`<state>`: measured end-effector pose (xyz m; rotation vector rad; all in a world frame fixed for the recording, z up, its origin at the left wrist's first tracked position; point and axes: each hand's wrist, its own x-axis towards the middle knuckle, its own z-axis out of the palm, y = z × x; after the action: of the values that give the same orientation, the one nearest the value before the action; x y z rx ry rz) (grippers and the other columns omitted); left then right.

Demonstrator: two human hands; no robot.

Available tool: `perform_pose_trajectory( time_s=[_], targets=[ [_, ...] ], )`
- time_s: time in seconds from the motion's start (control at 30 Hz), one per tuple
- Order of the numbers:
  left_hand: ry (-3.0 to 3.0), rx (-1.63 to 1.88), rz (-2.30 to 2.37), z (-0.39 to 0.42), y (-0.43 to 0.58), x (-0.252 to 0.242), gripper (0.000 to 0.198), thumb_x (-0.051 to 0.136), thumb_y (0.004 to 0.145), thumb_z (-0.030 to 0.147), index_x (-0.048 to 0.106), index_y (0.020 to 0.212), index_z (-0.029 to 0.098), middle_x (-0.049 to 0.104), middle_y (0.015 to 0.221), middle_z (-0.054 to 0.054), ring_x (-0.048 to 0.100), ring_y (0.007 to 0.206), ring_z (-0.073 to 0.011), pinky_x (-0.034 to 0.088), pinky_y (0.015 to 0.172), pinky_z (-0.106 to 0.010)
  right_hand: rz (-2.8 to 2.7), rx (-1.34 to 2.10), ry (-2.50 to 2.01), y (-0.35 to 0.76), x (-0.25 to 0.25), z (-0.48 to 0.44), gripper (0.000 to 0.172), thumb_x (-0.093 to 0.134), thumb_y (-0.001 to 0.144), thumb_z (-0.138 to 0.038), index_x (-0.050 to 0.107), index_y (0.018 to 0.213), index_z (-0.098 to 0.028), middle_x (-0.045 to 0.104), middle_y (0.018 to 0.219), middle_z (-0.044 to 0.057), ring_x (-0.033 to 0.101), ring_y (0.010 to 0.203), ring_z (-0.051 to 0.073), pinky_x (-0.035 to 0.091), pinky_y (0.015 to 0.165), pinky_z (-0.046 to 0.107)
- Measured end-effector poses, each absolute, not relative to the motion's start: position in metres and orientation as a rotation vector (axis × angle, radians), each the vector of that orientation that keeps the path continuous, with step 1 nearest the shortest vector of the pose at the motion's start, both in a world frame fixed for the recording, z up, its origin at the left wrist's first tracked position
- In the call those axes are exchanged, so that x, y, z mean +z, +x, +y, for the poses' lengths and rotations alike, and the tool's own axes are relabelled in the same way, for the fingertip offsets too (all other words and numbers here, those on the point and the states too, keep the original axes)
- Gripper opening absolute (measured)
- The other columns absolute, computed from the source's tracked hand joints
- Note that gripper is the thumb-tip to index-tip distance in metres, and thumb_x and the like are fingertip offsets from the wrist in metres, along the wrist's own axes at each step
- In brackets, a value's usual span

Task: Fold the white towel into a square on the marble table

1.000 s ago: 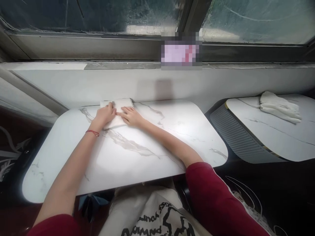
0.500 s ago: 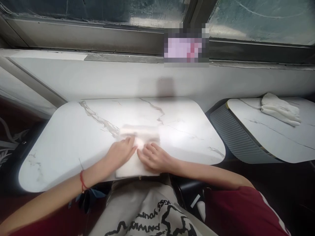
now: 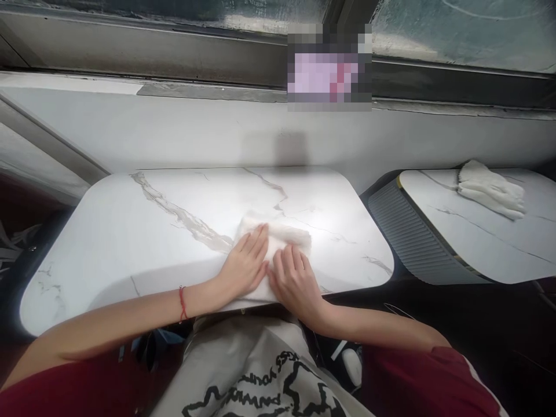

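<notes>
A white folded cloth (image 3: pixel 292 233) lies on the marble-patterned tabletop (image 3: pixel 117 237), close to the front edge. My left hand (image 3: pixel 247 260) rests flat on the left side of the cloth, fingers stretched out and held together. A red cord is tied round that wrist. On the cloth's right side lies my right hand (image 3: pixel 296 277), its fingers slightly bent and pressing down, the thumb near the left thumb. Both hands cover much of the cloth's middle and lower part.
To the right stands a second marble-patterned table (image 3: pixel 490 243) with ribbed sides and a crumpled white cloth (image 3: pixel 490 190) on it. Behind the tables runs a white wall (image 3: pixel 182 133) below windows. A blurred-out pinkish item (image 3: pixel 319 74) sits on the sill.
The cloth has shifted right and now lies at a slant. Both hands have moved right with it; the left has flattened from bent fingers. The view has tilted slightly.
</notes>
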<state>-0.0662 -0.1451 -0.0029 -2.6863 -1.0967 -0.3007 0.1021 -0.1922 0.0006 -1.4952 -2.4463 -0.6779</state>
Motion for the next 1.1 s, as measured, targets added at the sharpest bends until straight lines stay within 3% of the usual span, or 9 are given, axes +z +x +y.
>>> perform_pose_trajectory(
  time_s=[0.13,0.3,0.43,0.63,0.83,1.1],
  targets=[
    [-2.716,-0.197,-1.271,-0.133,-0.047,-0.005,0.057,0.032,0.101,0.021,0.042,0.149,-0.009,0.033,0.162,-0.030,0.031,0.154,-0.0374,0.031,0.123,-0.047,-2.415,-0.533,-1.509,0.110,-0.017,-0.174,0.050,0.044,0.100,-0.022,0.052,0.145,-0.001,0.059,0.138,0.032,0.053,0.133,0.044,0.048,0.103,0.055],
    [-2.726,-0.183,-1.469,-0.098,-0.029,-0.003,0.061,0.034,0.101,0.024,0.037,0.152,-0.009,0.028,0.162,-0.034,0.026,0.154,-0.0412,0.031,0.122,-0.052,-2.401,-0.183,-1.351,0.138,-0.032,-0.124,0.054,0.036,0.103,-0.022,0.046,0.153,-0.004,0.041,0.158,0.028,0.032,0.152,0.040,0.040,0.117,0.059],
    [-2.747,-0.235,-1.517,-0.060,-0.015,-0.003,0.064,0.039,0.099,0.026,0.035,0.154,-0.007,0.028,0.162,-0.035,0.025,0.154,-0.0440,0.030,0.121,-0.056,-2.444,0.009,-1.158,0.160,-0.038,-0.073,0.056,0.029,0.104,-0.022,0.042,0.156,-0.008,0.038,0.163,0.021,0.021,0.158,0.034,0.034,0.122,0.063],
    [-2.694,-0.334,-1.631,-0.004,0.009,-0.006,0.065,0.039,0.097,0.027,0.036,0.153,-0.007,0.029,0.162,-0.035,0.027,0.153,-0.0454,0.028,0.117,-0.060,-2.505,0.087,-1.075,0.185,-0.033,0.000,0.056,0.032,0.101,-0.025,0.047,0.152,-0.009,0.043,0.161,0.019,0.028,0.155,0.032,0.033,0.122,0.059],
    [-2.685,-0.312,-1.714,0.030,0.021,-0.001,0.067,0.040,0.096,0.026,0.035,0.151,-0.011,0.025,0.162,-0.037,0.025,0.153,-0.0470,0.025,0.118,-0.058,-2.492,0.175,-1.074,0.190,-0.025,0.049,0.052,0.041,0.092,-0.023,0.057,0.141,-0.012,0.056,0.147,0.018,0.047,0.131,0.034,0.036,0.114,0.055],
    [-2.644,-0.424,-1.753,0.068,0.023,0.000,0.062,0.038,0.097,0.023,0.040,0.149,-0.010,0.031,0.161,-0.034,0.030,0.152,-0.0442,0.025,0.119,-0.055,-2.467,0.077,-1.164,0.182,-0.031,0.085,0.053,0.030,0.098,-0.022,0.053,0.145,-0.011,0.052,0.150,0.018,0.041,0.138,0.032,0.029,0.117,0.051]
  ],
)
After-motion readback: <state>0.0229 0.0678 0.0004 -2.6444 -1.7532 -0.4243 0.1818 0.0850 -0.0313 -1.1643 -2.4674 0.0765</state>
